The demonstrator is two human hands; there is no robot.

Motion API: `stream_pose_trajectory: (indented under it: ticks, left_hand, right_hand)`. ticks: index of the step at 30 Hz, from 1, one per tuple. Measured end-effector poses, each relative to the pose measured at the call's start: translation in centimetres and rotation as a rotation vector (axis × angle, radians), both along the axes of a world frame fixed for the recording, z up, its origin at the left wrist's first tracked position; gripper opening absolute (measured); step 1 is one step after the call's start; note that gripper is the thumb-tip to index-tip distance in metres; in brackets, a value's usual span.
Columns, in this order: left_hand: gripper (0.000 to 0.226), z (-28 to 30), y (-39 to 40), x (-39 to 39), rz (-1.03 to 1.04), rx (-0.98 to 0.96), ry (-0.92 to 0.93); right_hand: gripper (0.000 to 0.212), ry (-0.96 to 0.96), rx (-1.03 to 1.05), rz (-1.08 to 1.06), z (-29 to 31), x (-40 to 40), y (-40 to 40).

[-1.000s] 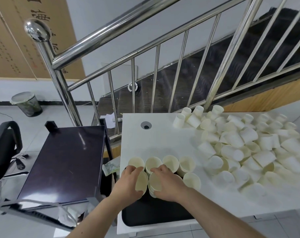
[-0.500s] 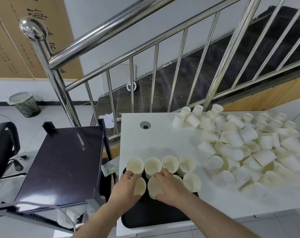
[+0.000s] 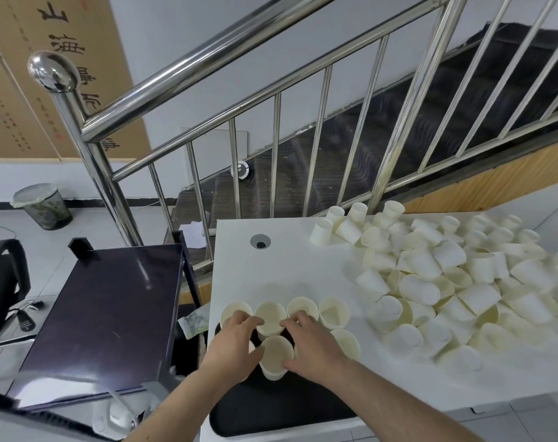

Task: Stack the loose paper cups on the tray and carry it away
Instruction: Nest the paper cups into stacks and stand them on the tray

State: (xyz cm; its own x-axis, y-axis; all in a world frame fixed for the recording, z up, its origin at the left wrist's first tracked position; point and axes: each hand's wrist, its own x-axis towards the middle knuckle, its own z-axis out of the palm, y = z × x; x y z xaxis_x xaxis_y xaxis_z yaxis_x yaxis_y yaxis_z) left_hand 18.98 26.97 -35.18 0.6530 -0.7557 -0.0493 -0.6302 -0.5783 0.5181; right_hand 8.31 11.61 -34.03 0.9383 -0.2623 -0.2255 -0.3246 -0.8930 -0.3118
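Cup (image 3: 276, 357) sits pinched between left hand (image 3: 236, 338) and right hand (image 3: 312, 344).

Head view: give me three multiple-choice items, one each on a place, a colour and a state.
1. Where does the loose cup pile lie?
A. right side of the white table
B. on the dark cart
C. on the floor

2. What colour is the tray?
A. red
B. black
C. white

3. How does the cup between the left hand and right hand stand?
A. upside down
B. crushed flat
C. upright, mouth up

Answers: 1 A, the heap covers the table's right part. 2 B, bare tray shows black. 3 C, its open mouth faces up.
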Motion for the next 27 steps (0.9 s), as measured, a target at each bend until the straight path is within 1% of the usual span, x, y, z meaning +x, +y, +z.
stream_pose_trajectory:
  ticks: [3,7,12,13,17,22,27]
  left_hand:
    - [0.048,0.7,-2.4,-0.8,-0.011,-0.043,-0.007]
    - [0.046,1.6,-5.6,-2.2,-0.010,-0.110,-0.011]
    - [0.046,2.2,-9.3,-4.1,-0.004,-0.123,0.006]
    - [0.047,2.3,-12.2,-5.3,0.007,-0.139,-0.003]
    - [0.047,2.6,-13.9,-5.9,0.033,-0.150,0.021]
    - [0.046,2.7,-17.1,-5.5,0.075,-0.157,0.024]
    - [0.045,2.3,-19.7,-2.4,0.111,-0.146,-0.010]
  right_hand:
    - [0.070,-0.035,0.008,-0.032,1.2,-0.9,-2.6]
    - [0.068,-0.036,-0.033,-0.027,2.2,-2.2,-6.3]
    - [0.066,-0.044,-0.066,-0.038,3.0,-3.7,-9.8]
    - [0.065,-0.044,-0.062,-0.032,3.2,-5.0,-12.8]
    - [0.064,-0.053,-0.055,-0.032,3.3,-5.7,-14.6]
    - [0.062,-0.040,-0.067,-0.029,2.9,-5.6,-18.5]
    - [0.059,-0.002,-0.075,-0.032,2.2,-2.5,-21.1]
